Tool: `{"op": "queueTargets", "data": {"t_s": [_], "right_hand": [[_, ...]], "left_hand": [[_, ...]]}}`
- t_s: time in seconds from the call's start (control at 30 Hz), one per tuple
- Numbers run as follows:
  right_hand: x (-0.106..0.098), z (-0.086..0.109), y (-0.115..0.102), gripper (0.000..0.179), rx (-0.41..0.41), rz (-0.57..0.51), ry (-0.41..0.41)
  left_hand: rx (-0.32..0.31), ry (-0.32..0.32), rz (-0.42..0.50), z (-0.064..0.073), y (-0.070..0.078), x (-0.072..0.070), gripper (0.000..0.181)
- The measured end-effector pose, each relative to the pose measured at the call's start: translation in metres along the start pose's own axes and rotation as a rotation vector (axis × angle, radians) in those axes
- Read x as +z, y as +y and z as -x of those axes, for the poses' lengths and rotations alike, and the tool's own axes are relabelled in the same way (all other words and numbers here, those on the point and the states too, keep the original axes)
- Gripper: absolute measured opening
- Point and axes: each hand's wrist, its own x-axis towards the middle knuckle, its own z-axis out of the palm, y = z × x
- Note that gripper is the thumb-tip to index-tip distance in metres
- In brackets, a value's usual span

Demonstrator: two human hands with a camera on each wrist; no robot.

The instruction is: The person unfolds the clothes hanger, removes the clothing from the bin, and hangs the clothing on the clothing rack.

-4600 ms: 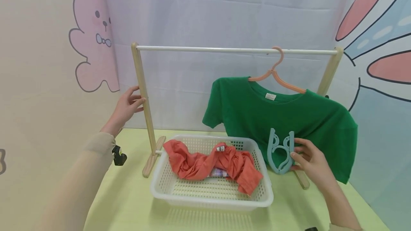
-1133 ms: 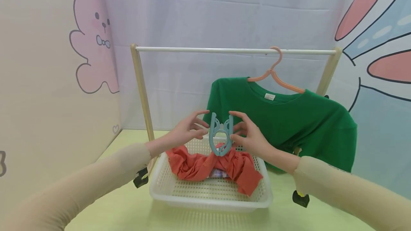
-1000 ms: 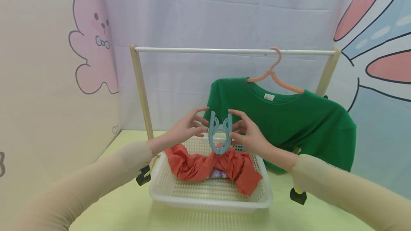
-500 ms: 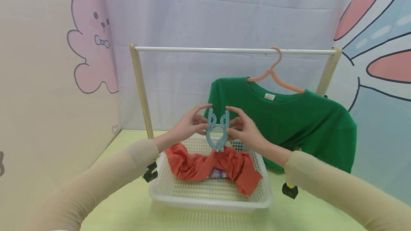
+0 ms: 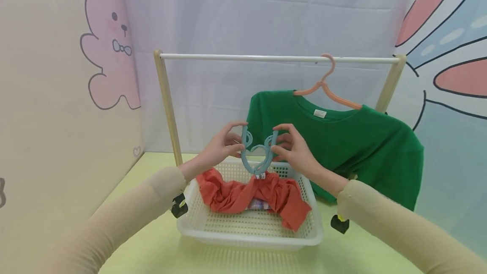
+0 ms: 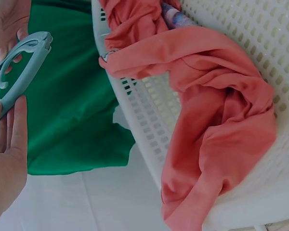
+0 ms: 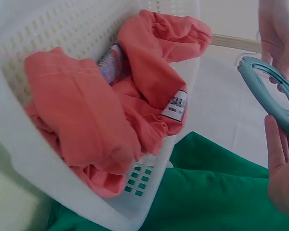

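Now left hand (image 5: 221, 146) pinches the left side, right hand (image 5: 298, 151) the right side, of a pale-blue, U-folded plastic hanger (image 5: 268, 158), held up near the far rim of a white perforated plastic basket (image 5: 251, 240). Likely light, stiff, slightly slick; pinch both sides, since bottom joint may swing. Inner ends curl.

Free room: gap under the round white rail (image 5: 228, 57), between the tan wooden left post (image 5: 168, 109) and the green fabric T-shirt (image 5: 342, 151); strip along the front inside of the white perforated plastic basket (image 5: 247, 239). Obstructions: the T-shirt, filling space behind the right hand (image 5: 294, 149); coral-red crumpled cloth (image 5: 230, 195), heaped across the basket's rear; light-blue plastic hanger (image 5: 270, 156), bridging right hand and left hand (image 5: 224, 142).
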Motion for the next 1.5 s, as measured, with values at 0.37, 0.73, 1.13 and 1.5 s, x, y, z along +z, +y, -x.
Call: {"op": "queueTargets", "data": {"t_s": [0.37,0.73,1.13,1.5], "right_hand": [[-0.013,-0.007,-0.018,0.038,-0.081,0.023,0.065],[-0.017,0.004,-0.015,0.035,-0.01,-0.109,0.19],[-0.017,0.018,-0.008,0.031,0.045,-0.269,0.409],[-0.015,0.028,-0.005,0.037,0.091,-0.427,0.605]], "left_hand": [[0.064,0.118,0.161,0.005,0.005,-0.002,0.063],[0.059,0.265,0.194,0.012,0.008,0.004,0.063],[0.079,0.424,0.278,0.019,0.007,0.014,0.063],[0.047,0.513,0.106,0.034,-0.004,0.008,0.04]]}}
